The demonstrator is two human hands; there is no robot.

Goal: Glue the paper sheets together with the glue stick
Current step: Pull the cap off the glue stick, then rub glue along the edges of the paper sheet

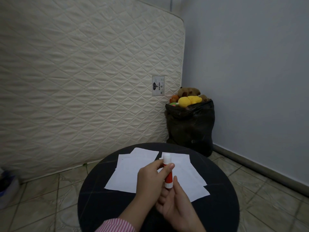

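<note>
A red glue stick with a white cap stands upright above a round black table. My left hand pinches its upper red part between thumb and fingers. My right hand cups its lower end from below and to the right. Several white paper sheets lie flat on the table beneath: one stack on the left, another on the right, overlapping in places. The hands hide the middle of the sheets.
A quilted mattress leans upright behind the table. A black bag filled with plush toys stands in the corner by the blue wall. Tiled floor surrounds the table. Something blue and white sits at the far left edge.
</note>
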